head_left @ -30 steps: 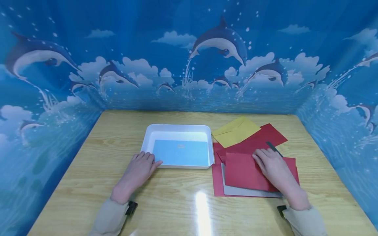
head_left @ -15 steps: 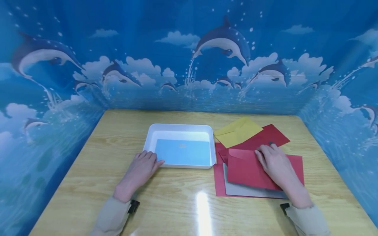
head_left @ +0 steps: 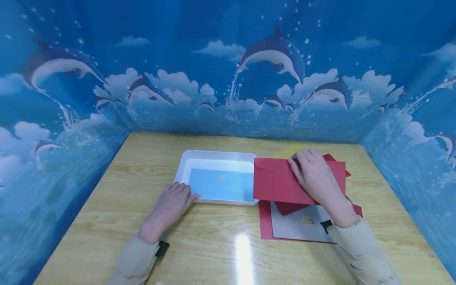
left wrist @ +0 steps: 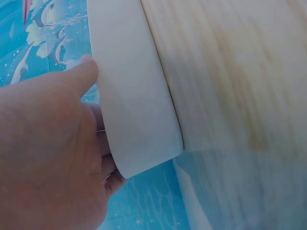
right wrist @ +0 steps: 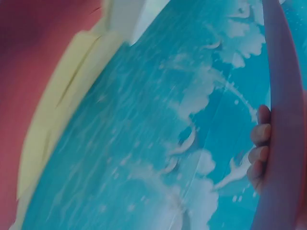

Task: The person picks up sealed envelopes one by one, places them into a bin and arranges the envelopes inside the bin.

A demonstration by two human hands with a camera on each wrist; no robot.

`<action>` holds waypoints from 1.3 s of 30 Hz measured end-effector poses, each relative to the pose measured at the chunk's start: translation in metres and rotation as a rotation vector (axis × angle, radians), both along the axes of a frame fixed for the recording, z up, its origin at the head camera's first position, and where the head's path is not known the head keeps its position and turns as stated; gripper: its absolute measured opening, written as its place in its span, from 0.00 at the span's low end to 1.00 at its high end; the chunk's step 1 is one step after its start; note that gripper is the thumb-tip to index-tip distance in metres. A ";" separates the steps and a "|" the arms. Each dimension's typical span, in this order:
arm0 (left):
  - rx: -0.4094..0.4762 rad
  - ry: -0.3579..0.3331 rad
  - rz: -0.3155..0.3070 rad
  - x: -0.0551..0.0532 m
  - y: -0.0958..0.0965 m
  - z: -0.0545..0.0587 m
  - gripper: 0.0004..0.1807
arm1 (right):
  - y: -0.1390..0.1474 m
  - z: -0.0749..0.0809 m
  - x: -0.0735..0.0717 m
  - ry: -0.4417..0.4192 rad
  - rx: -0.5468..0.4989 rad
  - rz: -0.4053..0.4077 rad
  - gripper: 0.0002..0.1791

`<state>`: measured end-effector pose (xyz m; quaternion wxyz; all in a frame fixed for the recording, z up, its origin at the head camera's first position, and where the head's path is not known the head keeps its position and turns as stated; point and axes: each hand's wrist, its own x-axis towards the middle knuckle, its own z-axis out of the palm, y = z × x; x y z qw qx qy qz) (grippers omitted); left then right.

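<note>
My right hand [head_left: 315,174] holds a red envelope [head_left: 273,180] by its upper edge, raised over the pile; its left end overlaps the tray's right side in the head view. In the right wrist view, curled fingertips [right wrist: 259,153] show at the far side of the red envelope [right wrist: 288,143]. With my left hand [head_left: 172,204] I grip the near left corner of a white tray [head_left: 217,155], thumb over the rim; the left wrist view shows the fingers bent behind the tray wall [left wrist: 134,96]. A light blue envelope [head_left: 228,188] lies flat inside the tray.
Under the raised envelope, a grey envelope [head_left: 293,225] and more red ones [head_left: 265,221] lie in a loose pile. A yellow envelope [head_left: 287,152] is mostly covered behind. Dolphin-print curtains [head_left: 178,118] enclose the wooden table [head_left: 142,166] at the back and sides.
The right hand has lifted the red envelope off the pile and moved it back and left, baring the grey envelope. The left hand and tray stay in place.
</note>
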<state>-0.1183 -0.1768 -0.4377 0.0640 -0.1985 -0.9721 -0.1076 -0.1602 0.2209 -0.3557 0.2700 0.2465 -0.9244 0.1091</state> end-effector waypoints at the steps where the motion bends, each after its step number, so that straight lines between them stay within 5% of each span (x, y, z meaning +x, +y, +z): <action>1: -0.001 -0.002 0.000 0.000 0.000 0.000 0.17 | -0.007 0.002 -0.004 0.008 -0.010 0.012 0.12; 9: 0.000 -0.004 0.014 -0.002 0.000 -0.005 0.17 | -0.068 0.008 -0.036 -0.052 -0.082 0.085 0.09; 16: -0.019 -0.023 0.022 -0.002 0.000 -0.006 0.18 | -0.117 -0.007 -0.057 -0.158 -0.112 0.128 0.09; 30: -0.020 -0.020 0.028 -0.002 -0.001 -0.005 0.18 | -0.163 -0.047 -0.063 -0.452 -0.003 0.231 0.17; 39: -0.010 -0.065 0.059 -0.003 0.000 -0.004 0.20 | -0.163 -0.063 -0.061 -0.464 0.143 0.277 0.15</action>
